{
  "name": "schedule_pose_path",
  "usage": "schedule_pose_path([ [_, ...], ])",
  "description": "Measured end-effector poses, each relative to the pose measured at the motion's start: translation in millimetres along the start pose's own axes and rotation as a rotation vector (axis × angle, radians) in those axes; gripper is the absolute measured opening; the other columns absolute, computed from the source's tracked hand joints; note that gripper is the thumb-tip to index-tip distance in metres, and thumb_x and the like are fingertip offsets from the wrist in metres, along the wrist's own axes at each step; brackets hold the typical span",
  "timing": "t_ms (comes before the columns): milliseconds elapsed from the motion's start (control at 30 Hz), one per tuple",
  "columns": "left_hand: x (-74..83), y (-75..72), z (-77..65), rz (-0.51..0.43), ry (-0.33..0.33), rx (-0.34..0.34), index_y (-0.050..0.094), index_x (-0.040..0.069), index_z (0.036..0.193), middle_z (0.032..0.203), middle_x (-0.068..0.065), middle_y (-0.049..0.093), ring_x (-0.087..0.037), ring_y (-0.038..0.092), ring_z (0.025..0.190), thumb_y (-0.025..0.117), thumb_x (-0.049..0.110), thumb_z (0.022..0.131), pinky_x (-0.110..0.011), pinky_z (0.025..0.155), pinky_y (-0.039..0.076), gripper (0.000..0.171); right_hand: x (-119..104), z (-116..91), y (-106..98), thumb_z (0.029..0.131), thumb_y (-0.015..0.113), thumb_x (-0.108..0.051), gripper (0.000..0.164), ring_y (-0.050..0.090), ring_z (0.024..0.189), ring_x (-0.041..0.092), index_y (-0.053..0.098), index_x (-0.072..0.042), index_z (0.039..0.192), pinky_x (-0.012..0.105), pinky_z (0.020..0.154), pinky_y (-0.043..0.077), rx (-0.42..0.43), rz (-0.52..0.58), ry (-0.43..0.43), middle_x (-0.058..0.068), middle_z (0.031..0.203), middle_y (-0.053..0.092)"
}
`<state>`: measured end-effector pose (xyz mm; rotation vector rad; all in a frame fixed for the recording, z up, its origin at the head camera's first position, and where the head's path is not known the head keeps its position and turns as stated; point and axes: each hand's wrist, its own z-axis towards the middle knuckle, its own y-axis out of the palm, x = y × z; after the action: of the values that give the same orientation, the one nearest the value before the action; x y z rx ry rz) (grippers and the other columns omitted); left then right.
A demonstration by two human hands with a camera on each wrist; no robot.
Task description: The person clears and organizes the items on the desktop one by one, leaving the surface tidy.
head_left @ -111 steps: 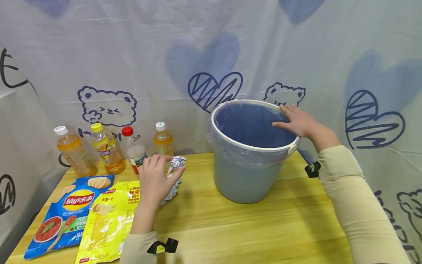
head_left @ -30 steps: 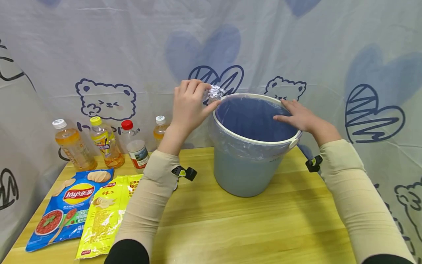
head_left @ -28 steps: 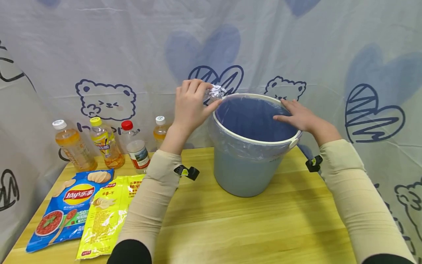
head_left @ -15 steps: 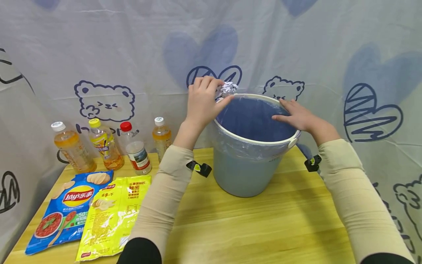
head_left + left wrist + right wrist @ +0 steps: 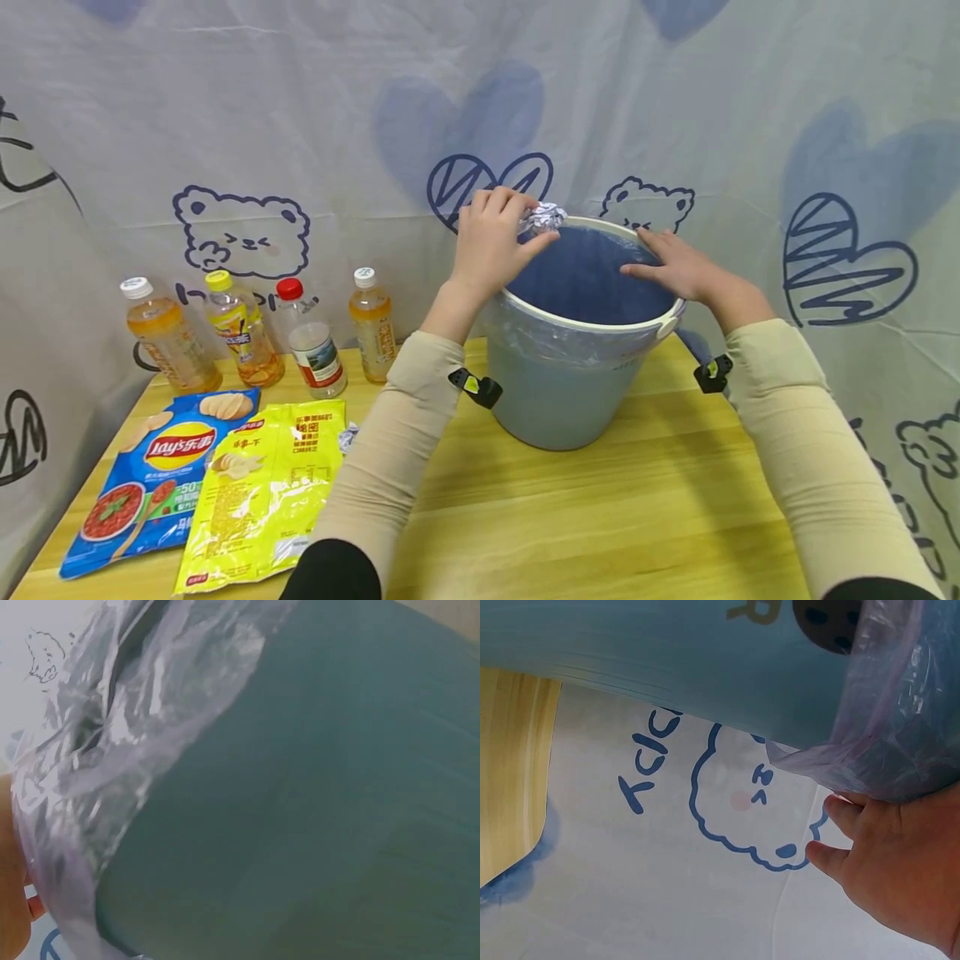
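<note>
My left hand (image 5: 491, 242) pinches a crumpled paper ball (image 5: 547, 217) between thumb and fingers, at the far-left rim of a blue-grey trash bin (image 5: 558, 408). A clear plastic liner (image 5: 150, 727) is folded over the bin's rim; the bin fills most of the left wrist view, and only a strip of the hand shows there. On the opposite side my right hand (image 5: 682, 268) rests on the rim, fingers and thumb extended. The right wrist view has this hand (image 5: 900, 862) against the liner. Partly hidden by my left sleeve, another crumpled ball (image 5: 347, 437) lies on the table.
Drink bottles line the back left: white-capped (image 5: 168, 342), yellow-capped (image 5: 242, 329), red-capped (image 5: 313, 346) and a smaller white-capped one (image 5: 372, 329). Before them, a yellow chip bag (image 5: 262, 492) overlaps a blue one (image 5: 142, 483). A patterned cloth (image 5: 337, 108) hangs behind the wooden table (image 5: 585, 525).
My left hand has picked the paper ball up from near the bottles and carried it right to the bin's rim, moving further right over the last second. The right hand has stayed put.
</note>
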<state>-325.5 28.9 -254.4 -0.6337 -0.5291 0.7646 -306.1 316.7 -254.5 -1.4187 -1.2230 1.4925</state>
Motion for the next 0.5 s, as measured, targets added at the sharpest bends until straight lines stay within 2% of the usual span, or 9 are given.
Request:
schedule_pose_path([
  [267, 5.9, 8.5, -0.2, 0.013, -0.025, -0.06, 0.061, 0.021, 0.123, 0.126, 0.0, 0.059, -0.025, 0.048, 0.12, 0.064, 0.057, 0.087, -0.042, 0.095, 0.041, 0.051, 2.9, 1.1, 3.1, 0.096, 0.045, -0.056, 0.09, -0.004, 0.148, 0.048, 0.004, -0.003, 0.156, 0.066, 0.116, 0.004, 0.009, 0.001, -0.013, 0.028, 0.16, 0.004],
  [500, 7.5, 10.3, -1.9, 0.078, 0.008, -0.098, 0.06, 0.024, 0.125, 0.127, 0.0, 0.056, -0.024, 0.047, 0.12, 0.062, 0.058, 0.087, -0.042, 0.095, 0.04, 0.051, -0.2, 0.9, 1.4, 0.096, 0.046, -0.055, 0.089, -0.005, 0.148, 0.048, 0.005, -0.003, 0.156, 0.066, 0.116, 0.004, 0.011, 0.022, -0.013, 0.027, 0.161, 0.004],
])
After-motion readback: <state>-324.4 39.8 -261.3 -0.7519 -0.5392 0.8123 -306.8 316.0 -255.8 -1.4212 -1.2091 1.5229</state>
